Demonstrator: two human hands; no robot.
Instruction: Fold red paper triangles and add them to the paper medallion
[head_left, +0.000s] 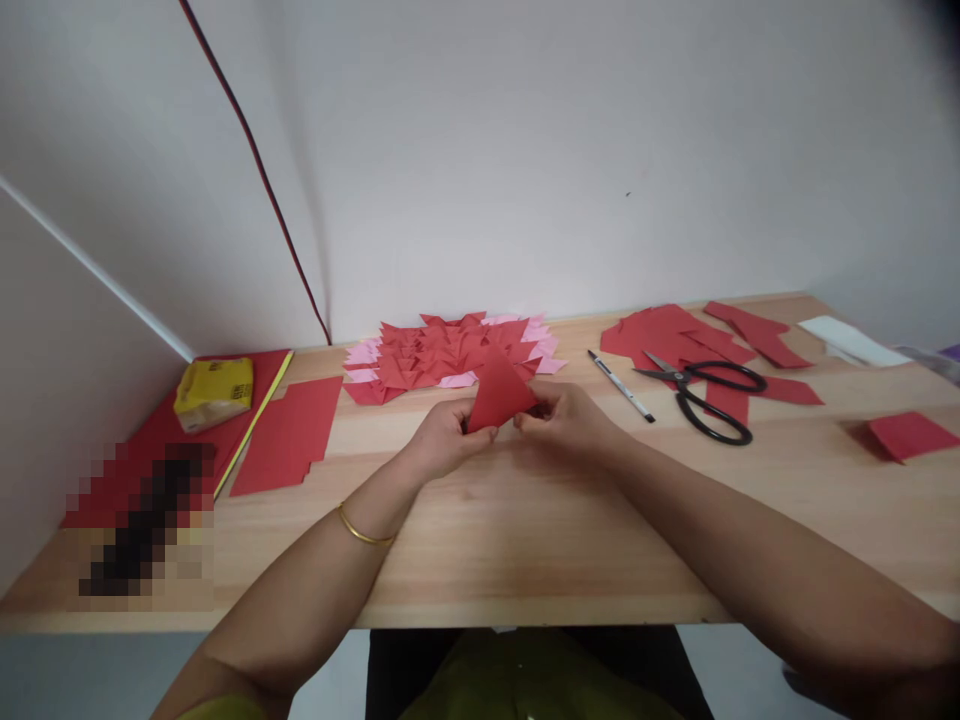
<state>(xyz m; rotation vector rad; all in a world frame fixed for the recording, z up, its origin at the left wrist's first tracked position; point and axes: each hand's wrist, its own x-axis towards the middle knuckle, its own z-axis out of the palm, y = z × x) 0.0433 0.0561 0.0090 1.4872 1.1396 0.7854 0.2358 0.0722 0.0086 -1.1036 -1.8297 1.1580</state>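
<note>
A folded piece of red paper is held up between my two hands over the middle of the wooden table. My left hand pinches its lower left corner, and a gold bangle circles that wrist. At the lower right edge, my right hand grips the same paper with thumb and fingers. Just behind the hands lies a wide cluster of folded red and pink paper pieces, with pointed tips sticking up.
Right of my hands lie a pen, black-handled scissors, red paper scraps, white paper and a red square. Leftward are a red sheet, a yellow packet and a blurred dark object. A wall stands behind.
</note>
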